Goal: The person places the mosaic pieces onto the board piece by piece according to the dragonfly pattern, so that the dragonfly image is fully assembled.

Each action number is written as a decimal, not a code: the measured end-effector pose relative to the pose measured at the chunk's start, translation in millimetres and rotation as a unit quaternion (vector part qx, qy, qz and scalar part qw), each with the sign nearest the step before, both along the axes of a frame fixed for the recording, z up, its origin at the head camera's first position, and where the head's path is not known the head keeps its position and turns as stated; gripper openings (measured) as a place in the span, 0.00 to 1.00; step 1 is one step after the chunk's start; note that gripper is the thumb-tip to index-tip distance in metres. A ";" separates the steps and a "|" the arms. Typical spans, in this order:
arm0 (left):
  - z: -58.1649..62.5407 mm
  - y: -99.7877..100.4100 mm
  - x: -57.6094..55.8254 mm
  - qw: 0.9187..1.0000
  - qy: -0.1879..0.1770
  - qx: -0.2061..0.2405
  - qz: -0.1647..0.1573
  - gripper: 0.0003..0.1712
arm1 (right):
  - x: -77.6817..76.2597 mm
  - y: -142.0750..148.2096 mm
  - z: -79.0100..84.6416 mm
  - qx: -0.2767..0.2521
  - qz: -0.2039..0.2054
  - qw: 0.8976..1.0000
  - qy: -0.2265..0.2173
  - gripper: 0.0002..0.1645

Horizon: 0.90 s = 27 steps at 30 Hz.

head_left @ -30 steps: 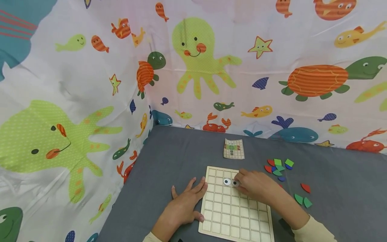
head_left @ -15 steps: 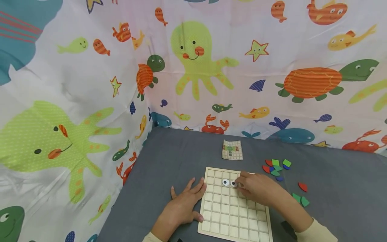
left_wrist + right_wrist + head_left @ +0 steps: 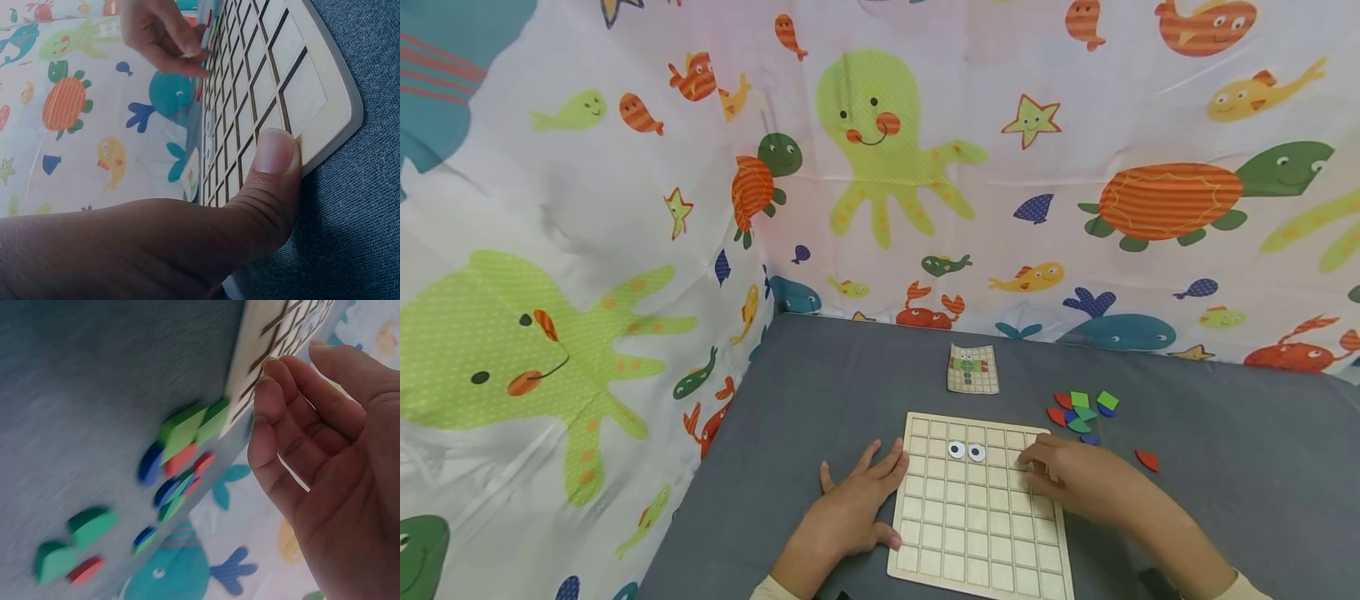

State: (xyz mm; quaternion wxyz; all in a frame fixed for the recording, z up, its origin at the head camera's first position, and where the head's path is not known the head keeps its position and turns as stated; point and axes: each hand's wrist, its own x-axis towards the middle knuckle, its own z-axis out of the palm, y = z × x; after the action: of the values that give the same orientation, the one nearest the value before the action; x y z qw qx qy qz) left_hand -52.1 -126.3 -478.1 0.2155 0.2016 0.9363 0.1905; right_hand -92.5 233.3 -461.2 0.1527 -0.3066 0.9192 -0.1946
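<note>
A wooden grid board [image 3: 955, 533] lies on the dark grey surface. Two round white pieces with black eye dots, a left one [image 3: 956, 450] and a right one [image 3: 976, 452], sit side by side in its upper squares. My left hand [image 3: 853, 512] rests at the board's left edge with fingers spread; in the left wrist view its thumb [image 3: 275, 169] presses on the rim. Over the board's right side is my right hand [image 3: 1078, 475], its fingers loosely bent. The right wrist view shows nothing between its fingertips and thumb.
A small pattern card [image 3: 973, 369] lies behind the board. Right of the board are several coloured pieces, including a light green square [image 3: 1079, 399], a blue piece [image 3: 1090, 439] and a red quarter piece [image 3: 1147, 460]. A sea-animal printed curtain [image 3: 917, 192] stands behind and left.
My right hand has let go of the right eye piece and moved right across the board. That piece stays beside the other. My left hand keeps its place on the board's edge.
</note>
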 end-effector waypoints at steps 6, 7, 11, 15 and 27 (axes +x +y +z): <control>-1.3 -0.1 0.9 1.000 -0.002 0.002 -0.002 0.65 | 6.8 27.4 -1.3 0.010 -0.041 0.999 0.019 0.11; -1.3 -0.1 0.9 1.000 -0.001 0.002 -0.002 0.65 | 7.3 32.2 -1.2 0.011 -0.045 0.999 0.027 0.11; -0.9 -0.5 0.9 1.000 0.002 0.001 -0.004 0.65 | 9.7 51.6 -0.9 0.033 -0.073 0.995 0.061 0.12; 0.0 0.0 0.7 1.000 0.000 0.001 -0.004 0.65 | 11.5 71.1 -0.9 0.048 -0.085 0.992 0.084 0.12; 2.3 1.3 -0.1 1.000 0.005 -0.009 -0.008 0.66 | 24.7 90.7 -11.8 0.061 -0.110 0.984 0.128 0.13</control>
State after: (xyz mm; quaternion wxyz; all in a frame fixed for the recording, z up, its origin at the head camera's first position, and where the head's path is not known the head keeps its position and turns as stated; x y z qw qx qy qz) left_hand -52.2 -125.1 -475.8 0.2141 0.2083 0.9374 0.1793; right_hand -67.7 324.1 -473.0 0.0297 -0.2160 0.9694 -0.1131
